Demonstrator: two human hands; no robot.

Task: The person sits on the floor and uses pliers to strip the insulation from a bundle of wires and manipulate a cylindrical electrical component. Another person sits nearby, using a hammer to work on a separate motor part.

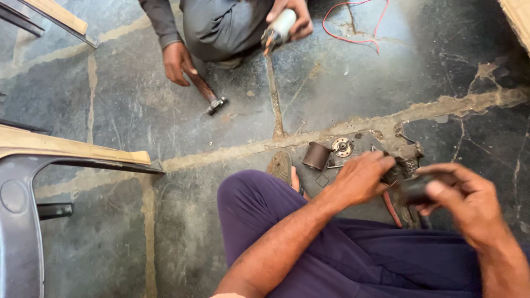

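I sit on a stone floor with purple trousers over my knee. My right hand [464,193] is closed around a dark cylindrical part [411,189] held above the floor. My left hand [361,176] reaches over to that part, its fingertips touching the end of it. Under both hands a dirty metal motor housing [407,152] lies on a dark mat. A brown cylindrical piece [316,155] and a small round bearing plate [342,147] lie on the mat just left of my left hand.
Another person crouches opposite, holding a hammer [207,95] on the floor in one hand and a white cylindrical part [280,27] in the other. A red wire [353,40] loops behind. A grey plastic chair [19,221] and wooden planks [72,146] stand at left.
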